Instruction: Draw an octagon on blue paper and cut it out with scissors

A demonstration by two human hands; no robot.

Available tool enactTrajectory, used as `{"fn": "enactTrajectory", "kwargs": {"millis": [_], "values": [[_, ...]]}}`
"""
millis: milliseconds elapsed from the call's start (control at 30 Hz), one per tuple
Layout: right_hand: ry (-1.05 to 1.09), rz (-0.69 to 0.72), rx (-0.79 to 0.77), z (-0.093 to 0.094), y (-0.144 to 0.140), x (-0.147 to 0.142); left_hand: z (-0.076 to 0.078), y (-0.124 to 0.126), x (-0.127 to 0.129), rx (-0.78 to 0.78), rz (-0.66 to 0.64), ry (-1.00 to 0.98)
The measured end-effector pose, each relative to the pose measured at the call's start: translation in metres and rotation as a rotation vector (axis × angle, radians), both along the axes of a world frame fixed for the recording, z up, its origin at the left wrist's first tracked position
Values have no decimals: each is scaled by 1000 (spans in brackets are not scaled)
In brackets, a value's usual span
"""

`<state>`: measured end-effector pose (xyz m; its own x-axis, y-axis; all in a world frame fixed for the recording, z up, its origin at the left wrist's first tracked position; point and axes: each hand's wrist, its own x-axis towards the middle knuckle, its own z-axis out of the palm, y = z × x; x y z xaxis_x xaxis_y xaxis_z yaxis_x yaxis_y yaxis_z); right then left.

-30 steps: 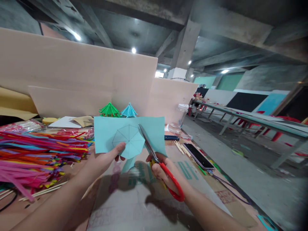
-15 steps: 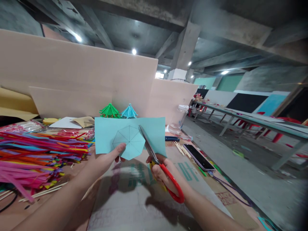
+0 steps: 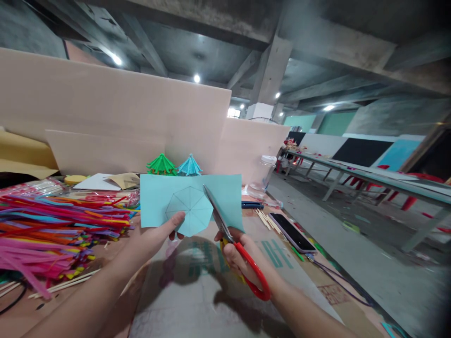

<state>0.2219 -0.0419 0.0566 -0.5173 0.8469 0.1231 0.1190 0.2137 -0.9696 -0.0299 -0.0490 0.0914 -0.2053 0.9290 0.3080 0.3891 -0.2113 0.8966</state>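
A light blue sheet of paper (image 3: pixel 155 197) is held up in front of me, with an octagon and its spokes drawn in pencil. My left hand (image 3: pixel 176 224) pinches its lower edge, thumb on the drawn octagon and fingers behind. In my right hand (image 3: pixel 239 253) are scissors (image 3: pixel 252 272) with red and yellow handles. Their blades lie along the octagon's right side, where the paper is cut and its right part hangs away. The lower right of the octagon has a free edge. Some fingers of my right hand are hidden behind the scissors and paper.
Pipe cleaners (image 3: pixel 63 230) in many colours are heaped at left. Behind the paper stand a green paper umbrella (image 3: pixel 161 164) and a blue one (image 3: pixel 190 164). A phone (image 3: pixel 293 233), small sticks (image 3: pixel 268 219) and a plastic jar (image 3: pixel 264 173) are at right; a cardboard sheet (image 3: pixel 197 300) lies below my hands.
The view has tilted up very slightly, so everything sits a little lower. The paper, scissors and both hands keep nearly the same positions relative to each other.
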Motion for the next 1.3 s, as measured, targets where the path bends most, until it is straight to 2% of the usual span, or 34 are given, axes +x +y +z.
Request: {"fn": "enactTrajectory", "kwargs": {"millis": [133, 433, 633, 867, 1133, 1300], "values": [[17, -6, -23, -2, -1, 0, -4, 2, -3, -26, -80, 7], [3, 30, -10, -5, 6, 2, -14, 9, -9, -6, -98, 44], [8, 25, -10, -1, 2, 1, -9, 7, -7, -34, -131, 76], [79, 26, -64, -2, -1, -3, -4, 10, -15, -54, -28, 117], [49, 27, -58, -6, -2, -5, -22, 25, -22, -63, -21, 66], [-41, 66, -18, -2, 1, -2, -35, 45, -37, -97, 39, 104]]}}
